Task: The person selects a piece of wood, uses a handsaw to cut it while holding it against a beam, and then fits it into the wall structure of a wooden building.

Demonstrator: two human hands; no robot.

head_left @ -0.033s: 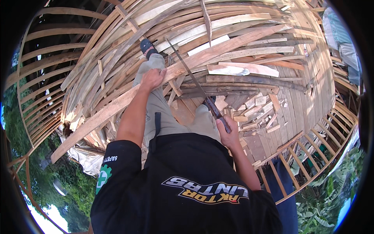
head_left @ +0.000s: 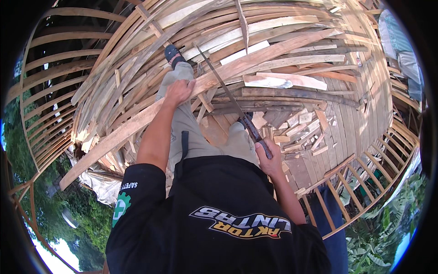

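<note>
My left hand (head_left: 179, 92) grips a long wooden plank (head_left: 137, 121) that slants from the lower left to the upper right across my legs. My right hand (head_left: 270, 157) is closed around the dark handle of a handsaw (head_left: 232, 100). The saw's narrow blade crosses the plank to the right of my left hand, its tip reaching past the plank's far edge. My left foot in a sandal (head_left: 173, 55) stands on the timber beyond the plank. Whether the blade has cut into the wood is too small to tell.
Stacked boards (head_left: 273, 23) fill the far side. Short wood offcuts (head_left: 303, 130) are scattered to my right on a plank floor (head_left: 349, 123). Slatted railings (head_left: 360, 182) edge the platform, with greenery (head_left: 378, 233) outside. Pale sheeting (head_left: 399, 41) hangs at the far right.
My right hand and the saw have shifted very slightly toward me. The plank and my left hand stay put.
</note>
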